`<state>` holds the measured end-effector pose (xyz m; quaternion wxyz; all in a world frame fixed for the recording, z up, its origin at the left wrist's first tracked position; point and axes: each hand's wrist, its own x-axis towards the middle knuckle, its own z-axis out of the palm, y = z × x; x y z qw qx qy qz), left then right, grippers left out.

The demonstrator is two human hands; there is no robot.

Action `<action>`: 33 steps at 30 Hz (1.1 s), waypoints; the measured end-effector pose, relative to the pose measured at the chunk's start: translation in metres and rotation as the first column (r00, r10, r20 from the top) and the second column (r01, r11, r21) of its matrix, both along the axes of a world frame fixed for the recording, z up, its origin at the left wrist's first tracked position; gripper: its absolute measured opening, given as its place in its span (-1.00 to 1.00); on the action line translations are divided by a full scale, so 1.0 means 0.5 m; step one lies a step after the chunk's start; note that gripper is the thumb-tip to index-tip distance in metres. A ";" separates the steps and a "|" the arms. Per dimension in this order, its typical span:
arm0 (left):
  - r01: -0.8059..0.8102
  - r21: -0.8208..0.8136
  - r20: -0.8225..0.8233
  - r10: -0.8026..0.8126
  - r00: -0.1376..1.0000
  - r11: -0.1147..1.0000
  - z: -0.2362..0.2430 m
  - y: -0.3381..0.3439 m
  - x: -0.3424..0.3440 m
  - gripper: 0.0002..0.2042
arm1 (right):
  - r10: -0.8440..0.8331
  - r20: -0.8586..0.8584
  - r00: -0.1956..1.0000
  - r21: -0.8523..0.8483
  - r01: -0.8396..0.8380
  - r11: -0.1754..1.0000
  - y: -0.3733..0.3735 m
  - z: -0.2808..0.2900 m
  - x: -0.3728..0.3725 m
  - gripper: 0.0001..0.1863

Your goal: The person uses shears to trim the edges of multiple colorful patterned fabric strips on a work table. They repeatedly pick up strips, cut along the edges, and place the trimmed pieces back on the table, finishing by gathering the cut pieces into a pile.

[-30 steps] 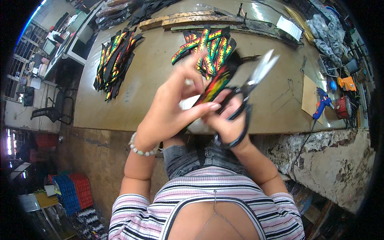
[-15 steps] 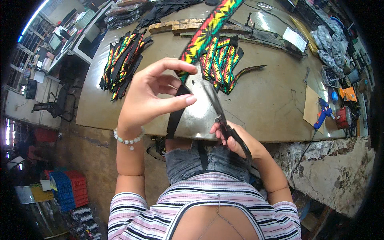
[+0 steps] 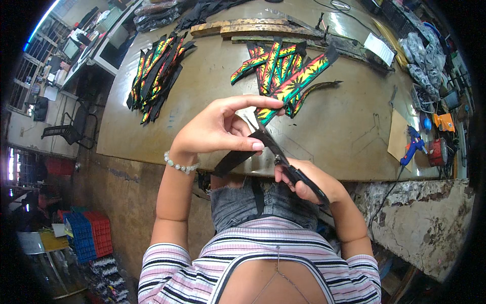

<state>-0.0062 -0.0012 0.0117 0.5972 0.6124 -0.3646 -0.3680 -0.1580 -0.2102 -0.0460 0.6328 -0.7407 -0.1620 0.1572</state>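
My left hand is closed on a webbing strap with a red, yellow and green leaf pattern. The thumb and index finger lie apart along it, the other fingers curled behind. The strap slants up to the right, its black far end above the right-hand pile. On the near side a black tail hangs below my thumb. My right hand grips black-handled scissors. Their blades reach the strap beside my left thumb; whether they are around it or only against it, I cannot tell.
Piles of similar straps lie on the table, one at left and one at centre. Wooden bars lie behind. At right are brown card, a blue glue gun with a cord, and a red tin.
The strap has come down and tilted rightward, bringing its far end into view. My left hand has shifted right and slightly down. The scissors' blades have come up against the strap.
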 end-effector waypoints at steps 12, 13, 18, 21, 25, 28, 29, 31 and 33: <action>0.074 0.045 -0.027 -0.072 0.997 0.996 -0.020 -0.035 0.012 -0.33 | -0.208 -0.266 0.941 0.099 0.241 0.965 0.003 -0.017 -0.039 -0.25; 0.071 0.056 -0.018 -0.070 0.997 0.996 -0.020 -0.040 0.012 -0.33 | -0.209 -0.278 0.938 0.111 0.248 0.962 0.001 -0.019 -0.040 -0.28; 0.059 0.016 -0.002 -0.059 0.998 0.998 -0.044 -0.068 0.020 -0.35 | -0.287 -0.284 0.915 0.047 0.312 0.949 -0.018 -0.033 -0.057 -0.38; 0.079 -0.027 0.002 -0.079 0.997 0.997 -0.068 -0.084 0.050 -0.28 | -0.397 -0.198 0.896 0.061 0.415 0.908 -0.023 -0.059 -0.064 -0.50; -0.318 0.062 0.272 0.291 0.917 0.946 -0.080 -0.093 0.051 -0.23 | -0.549 -0.250 0.797 0.196 0.597 0.778 -0.006 -0.100 -0.074 -0.61; -0.560 0.139 0.209 0.528 0.823 0.817 -0.056 -0.066 -0.024 -0.41 | -0.554 -0.420 0.719 0.264 0.681 0.683 0.029 -0.108 -0.068 -0.61; -0.532 -0.011 0.149 0.527 0.836 0.847 -0.045 -0.059 -0.052 -0.54 | -0.507 -0.460 0.729 0.365 0.676 0.641 0.054 -0.106 -0.060 -0.60; -0.446 -0.157 0.119 0.465 0.877 0.881 -0.025 -0.053 -0.097 -0.70 | -0.448 -0.411 0.794 0.491 0.607 0.625 0.110 -0.092 -0.034 -0.62; -0.373 -0.261 0.247 0.435 0.866 0.891 -0.005 -0.056 -0.105 -0.70 | -0.429 -0.234 0.873 0.322 0.486 0.813 0.139 -0.062 -0.003 -0.68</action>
